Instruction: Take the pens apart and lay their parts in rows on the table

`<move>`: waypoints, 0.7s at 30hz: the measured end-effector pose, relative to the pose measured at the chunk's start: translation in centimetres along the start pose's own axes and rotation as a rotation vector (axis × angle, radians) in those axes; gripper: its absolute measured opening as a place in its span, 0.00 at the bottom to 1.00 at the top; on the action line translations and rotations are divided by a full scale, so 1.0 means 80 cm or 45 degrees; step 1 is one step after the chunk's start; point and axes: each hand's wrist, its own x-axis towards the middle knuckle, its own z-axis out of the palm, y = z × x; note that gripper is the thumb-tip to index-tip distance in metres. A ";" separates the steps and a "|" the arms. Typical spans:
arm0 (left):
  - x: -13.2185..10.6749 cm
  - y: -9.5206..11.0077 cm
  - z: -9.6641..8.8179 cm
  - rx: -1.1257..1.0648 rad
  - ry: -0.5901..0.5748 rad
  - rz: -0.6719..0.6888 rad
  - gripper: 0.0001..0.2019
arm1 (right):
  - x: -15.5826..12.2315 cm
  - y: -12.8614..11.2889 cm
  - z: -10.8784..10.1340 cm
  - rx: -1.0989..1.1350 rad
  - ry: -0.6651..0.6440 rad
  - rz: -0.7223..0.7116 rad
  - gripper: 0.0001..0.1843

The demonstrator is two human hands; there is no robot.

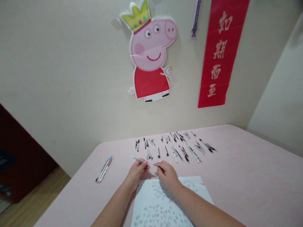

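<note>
My left hand (138, 172) pinches a slim grey pen (137, 159) between thumb and fingers, its far end pointing up and left. A short gap away, my right hand (167, 174) is closed with thumb and forefinger together; a small dark bit shows at the fingers, too little to name. Both hands hover just past the top edge of a white sheet (156, 211) covered in handwriting, and my right forearm crosses over it. Beyond the hands lie several pen parts (175, 154) in loose rows: dark caps, clear barrels and thin refills.
A few whole-looking pens (104, 170) lie side by side at the left of the pink-covered table (248, 176). The table's back edge meets a wall carrying a cartoon pig cutout (151, 60) and a red banner (221, 56).
</note>
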 end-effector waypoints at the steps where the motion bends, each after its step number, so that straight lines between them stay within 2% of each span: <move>1: 0.000 0.000 0.000 -0.006 -0.017 -0.004 0.19 | 0.000 0.000 0.000 -0.010 0.001 -0.009 0.16; 6: -0.001 -0.001 0.002 -0.004 -0.072 -0.017 0.19 | 0.002 -0.003 0.001 -0.019 -0.022 -0.006 0.06; 11: 0.001 0.004 -0.002 -0.023 -0.010 0.039 0.19 | 0.002 -0.003 -0.001 -0.053 -0.019 0.018 0.07; 15: 0.008 0.015 -0.013 -0.102 0.146 0.116 0.13 | 0.000 -0.001 -0.001 -0.082 -0.008 0.045 0.07; 21: 0.021 0.031 -0.037 -0.347 0.527 0.169 0.05 | 0.000 0.003 -0.001 -0.099 0.027 0.080 0.07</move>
